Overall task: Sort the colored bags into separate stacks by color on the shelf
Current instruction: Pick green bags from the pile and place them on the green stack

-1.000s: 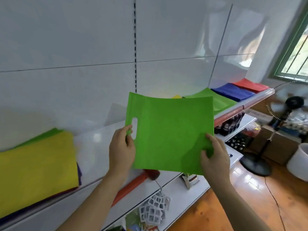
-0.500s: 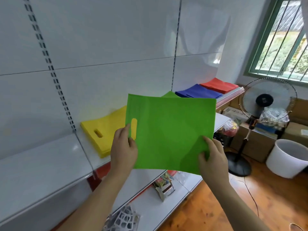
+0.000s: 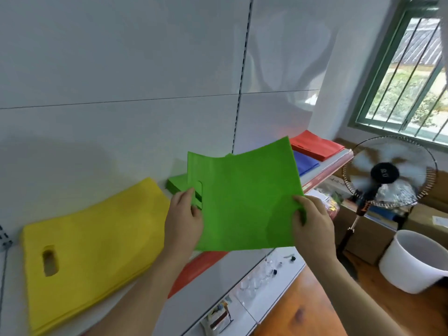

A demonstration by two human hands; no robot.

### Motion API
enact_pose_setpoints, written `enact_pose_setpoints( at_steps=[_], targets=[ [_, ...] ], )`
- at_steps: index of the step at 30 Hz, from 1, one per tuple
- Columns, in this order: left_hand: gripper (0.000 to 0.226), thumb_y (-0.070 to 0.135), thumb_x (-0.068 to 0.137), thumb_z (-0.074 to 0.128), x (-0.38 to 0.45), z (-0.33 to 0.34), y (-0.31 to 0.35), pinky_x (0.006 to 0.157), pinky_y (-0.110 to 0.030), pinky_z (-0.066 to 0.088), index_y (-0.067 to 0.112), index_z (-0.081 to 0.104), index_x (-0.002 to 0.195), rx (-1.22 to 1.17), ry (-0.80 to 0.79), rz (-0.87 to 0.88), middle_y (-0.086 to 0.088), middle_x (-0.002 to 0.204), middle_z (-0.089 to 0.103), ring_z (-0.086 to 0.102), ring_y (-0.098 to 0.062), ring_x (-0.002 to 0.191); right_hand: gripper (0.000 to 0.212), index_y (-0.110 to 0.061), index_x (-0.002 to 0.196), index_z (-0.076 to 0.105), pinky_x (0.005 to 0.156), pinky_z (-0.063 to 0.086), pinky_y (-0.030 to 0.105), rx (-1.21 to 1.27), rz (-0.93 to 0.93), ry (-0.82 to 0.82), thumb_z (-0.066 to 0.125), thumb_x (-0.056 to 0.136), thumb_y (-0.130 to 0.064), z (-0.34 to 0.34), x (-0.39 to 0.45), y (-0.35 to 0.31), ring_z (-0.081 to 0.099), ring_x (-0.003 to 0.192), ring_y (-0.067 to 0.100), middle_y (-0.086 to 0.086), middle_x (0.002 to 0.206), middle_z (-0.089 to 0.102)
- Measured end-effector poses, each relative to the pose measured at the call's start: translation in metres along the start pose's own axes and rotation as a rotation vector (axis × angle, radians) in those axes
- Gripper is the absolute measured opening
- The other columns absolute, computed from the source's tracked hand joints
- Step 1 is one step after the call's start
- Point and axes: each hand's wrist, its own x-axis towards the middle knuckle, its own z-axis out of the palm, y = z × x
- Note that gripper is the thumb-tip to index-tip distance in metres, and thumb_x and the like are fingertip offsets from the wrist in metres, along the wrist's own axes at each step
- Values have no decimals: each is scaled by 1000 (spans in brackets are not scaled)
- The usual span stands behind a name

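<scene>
Spanning both hands (image 3: 244, 223), green bag (image 3: 244, 202) hangs above the green stack (image 3: 177, 184).

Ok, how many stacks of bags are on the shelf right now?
4: yellow stack at left, green stack behind the held bag, blue stack, red stack farthest right. More may be hidden.

White shelf (image 3: 324, 163) along wall, red strip on front edge. Four bag stacks flat on it, left to right: yellow stack (image 3: 92, 241), green stack (image 3: 178, 184) partly hidden, blue stack (image 3: 305, 164), red stack (image 3: 315, 145). Blue and red touching; yellow near green.
</scene>
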Motion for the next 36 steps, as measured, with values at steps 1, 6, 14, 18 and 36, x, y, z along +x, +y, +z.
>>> enact_pose_setpoints(
  at_steps=[1,6,14,18,36],
  targets=[
    [52,5,102,53,8,5,-1,102,-23,37,10,49,154,7,0,-23,-5,147,51,50,-20,133,42,-10,134,67,97,50,39,5,1,-11,58,95,3,7,13,3,61,111,27,2,131,61],
    [50,9,103,55,31,21,-9,95,-13,31,12,51,153,60,32,-86,-4,145,52,49,-9,124,44,-8,137,65,102,51,43,33,-44,-81,56,95,2,52,66,17,60,116,30,4,133,60],
    [48,19,100,64,54,57,-4,99,-36,52,4,58,145,296,119,-210,-9,131,62,59,-25,119,44,-13,141,63,96,54,46,100,-158,-271,56,98,-6,125,153,45,59,118,26,-3,138,57],
    [45,32,98,61,54,77,4,101,-40,49,7,61,135,540,109,-378,-9,128,60,56,-29,117,46,-9,144,61,90,56,47,96,-241,-458,56,97,-9,157,190,59,59,118,29,2,142,56],
    [80,65,100,37,51,107,20,120,-47,38,12,37,160,832,-104,-574,-20,165,34,39,-37,147,47,-7,128,58,96,56,46,-84,-365,-777,54,102,-46,193,209,90,56,116,27,6,140,53]
  ],
)
